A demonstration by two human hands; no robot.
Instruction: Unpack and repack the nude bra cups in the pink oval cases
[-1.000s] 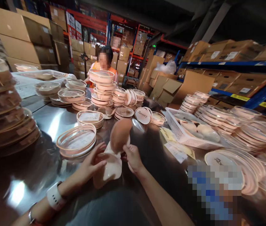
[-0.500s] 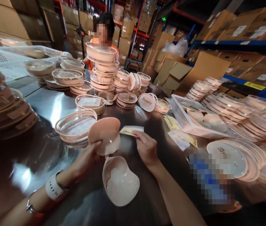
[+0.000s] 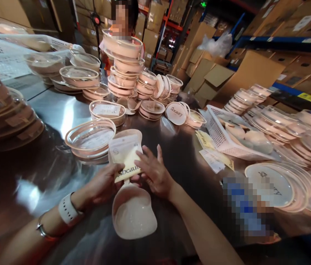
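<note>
A pale, shiny stick-on bra [image 3: 135, 213] with two cups joined by a narrow strap is in front of me. My left hand [image 3: 107, 182] grips its upper cup at the side, the thumb pressing a cream and white card [image 3: 126, 156] flat into it. Dark lettering shows on the card. My right hand [image 3: 155, 171] rests against the card's right edge, fingers spread and one pointing up. The lower cup hangs toward me over the dark tabletop. Just beyond the left hand lie clear-lidded oval cases [image 3: 90, 140] with a paper inside.
Stacked pink cases [image 3: 124, 66] rise at the back, with a co-worker [image 3: 121, 22] behind. More cases stand at left and right. A white perforated basket [image 3: 220, 134] holds several cups. Printed cards [image 3: 213, 151] lie beside it, near a blurred blue item [image 3: 245, 206].
The card has gone from my right hand's pinch onto the upper cup, under my left thumb. The right hand has moved left and its fingers have spread.
</note>
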